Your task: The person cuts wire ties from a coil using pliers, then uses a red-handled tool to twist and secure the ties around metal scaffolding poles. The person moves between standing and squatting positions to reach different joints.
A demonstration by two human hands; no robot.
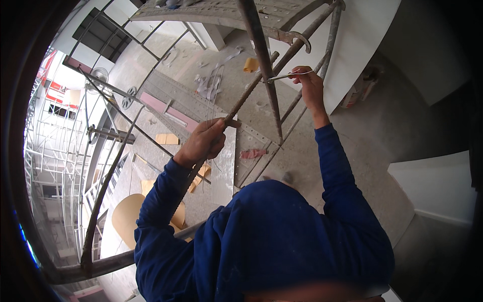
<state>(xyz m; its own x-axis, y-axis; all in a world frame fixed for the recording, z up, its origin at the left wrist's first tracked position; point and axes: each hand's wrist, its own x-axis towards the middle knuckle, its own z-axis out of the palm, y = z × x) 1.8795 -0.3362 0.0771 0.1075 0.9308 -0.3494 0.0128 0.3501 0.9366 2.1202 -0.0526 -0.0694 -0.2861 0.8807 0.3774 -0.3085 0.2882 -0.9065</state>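
My left hand (204, 141) is wrapped round a ribbed steel bar (245, 97), which slants up to the right behind a steel scaffold tube (264, 60). Thin loose wires (213, 95) rise beside that hand. Where bar and tube cross, my right hand (308, 83) pinches a thin, shiny length of wire (283, 77) that reaches to the tube. How the wire runs behind the tube is hidden. A hooked metal end (300, 40) of a plank sits over a thicker tube above my right hand.
A scaffold plank (216, 12) crosses the top. More scaffold tubes (108, 261) frame the left. Below lie perforated planks (176, 95), a pink strip (168, 111), a red cloth (253, 153) and scraps of tan board (128, 216). A white wall panel (362, 35) rises at the right.
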